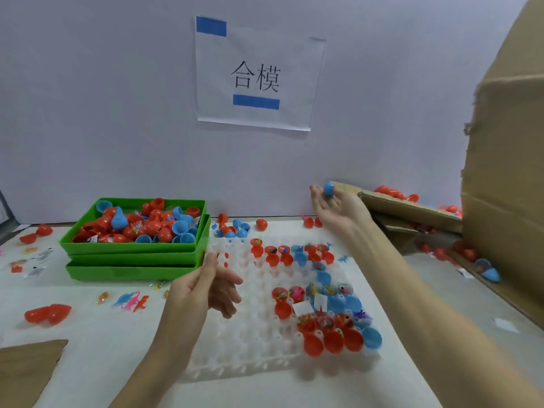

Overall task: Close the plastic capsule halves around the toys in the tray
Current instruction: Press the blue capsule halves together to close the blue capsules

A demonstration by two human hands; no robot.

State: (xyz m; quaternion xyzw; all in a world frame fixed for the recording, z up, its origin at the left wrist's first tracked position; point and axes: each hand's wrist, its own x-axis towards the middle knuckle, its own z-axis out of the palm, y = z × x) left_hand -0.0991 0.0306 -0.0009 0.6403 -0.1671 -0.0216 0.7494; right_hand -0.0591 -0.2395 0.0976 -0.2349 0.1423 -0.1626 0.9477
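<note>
A white moulded tray (253, 328) lies on the table in front of me. Red and blue open capsule halves (332, 340) with small toys in them fill its right side. My right hand (335, 206) is raised palm-up at the far right of the tray, next to a cardboard box, with a closed blue capsule (329, 189) at its fingertips. My left hand (206, 290) hovers over the tray's left part with the fingers loosely apart and nothing in it.
Stacked green bins (132, 260) hold several loose red and blue capsule halves at the back left. A large cardboard box (500, 201) with closed capsules inside stands at the right. Loose toys and red capsules (48, 313) lie on the table at the left.
</note>
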